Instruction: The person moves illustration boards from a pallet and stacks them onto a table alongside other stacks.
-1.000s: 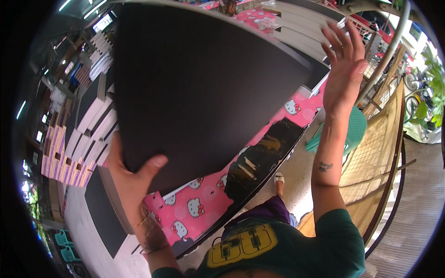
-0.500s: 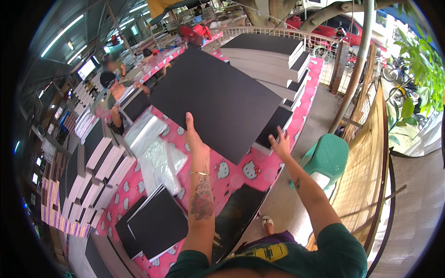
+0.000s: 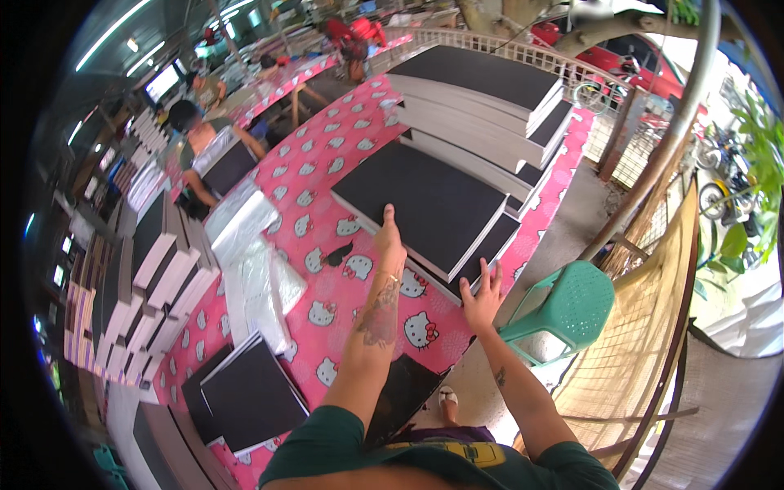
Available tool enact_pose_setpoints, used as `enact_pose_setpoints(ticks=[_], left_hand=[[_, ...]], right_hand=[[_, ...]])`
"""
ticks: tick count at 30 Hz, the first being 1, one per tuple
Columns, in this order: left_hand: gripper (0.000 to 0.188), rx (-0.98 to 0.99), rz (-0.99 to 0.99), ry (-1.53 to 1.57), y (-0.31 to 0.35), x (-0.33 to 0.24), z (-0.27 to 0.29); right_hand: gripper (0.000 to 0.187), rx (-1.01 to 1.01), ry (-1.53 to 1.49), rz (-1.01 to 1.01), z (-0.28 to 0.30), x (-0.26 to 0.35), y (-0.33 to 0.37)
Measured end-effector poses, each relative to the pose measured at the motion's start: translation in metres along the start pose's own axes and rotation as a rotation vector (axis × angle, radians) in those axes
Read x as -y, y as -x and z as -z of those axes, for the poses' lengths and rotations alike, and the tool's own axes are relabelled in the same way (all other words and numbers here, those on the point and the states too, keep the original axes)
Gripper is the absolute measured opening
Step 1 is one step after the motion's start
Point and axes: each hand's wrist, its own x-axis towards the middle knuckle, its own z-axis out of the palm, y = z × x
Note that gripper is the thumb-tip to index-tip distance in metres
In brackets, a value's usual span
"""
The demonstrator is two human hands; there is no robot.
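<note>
A thick black-covered book lies over another black book, whose right part sticks out from under it. My left hand grips the upper book at its near left edge, thumb on the cover and the other fingers hidden beneath. At the near right corner, my right hand has its fingers spread against the lower book's edge. Behind them rises a stack of similar thick books, black covers over pale page edges.
A pink cartoon-cat cloth covers the table. Clear plastic bags and thin black covers lie left. More stacked books stand farther left. A green stool is at right. A co-worker holds a dark book across the table.
The book in my left hand has come down from a raised, tilted position onto the lower book. My right hand has moved slightly down, nearer the lower book's corner.
</note>
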Motion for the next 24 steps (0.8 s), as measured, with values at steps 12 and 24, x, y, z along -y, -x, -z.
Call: enact_pose_setpoints(ticks=[12,24], left_hand=[[0.077,-0.042,-0.318,-0.828,0.055,-0.119,0.110],[0.040,-0.979,-0.984,-0.996,0.381,-0.268,0.585]], right_hand=[[0.062,0.082,-0.079,0.057,-0.008,-0.009,-0.012],[0.041,0.862,-0.977,0.556,-0.052,0.262,0.292]])
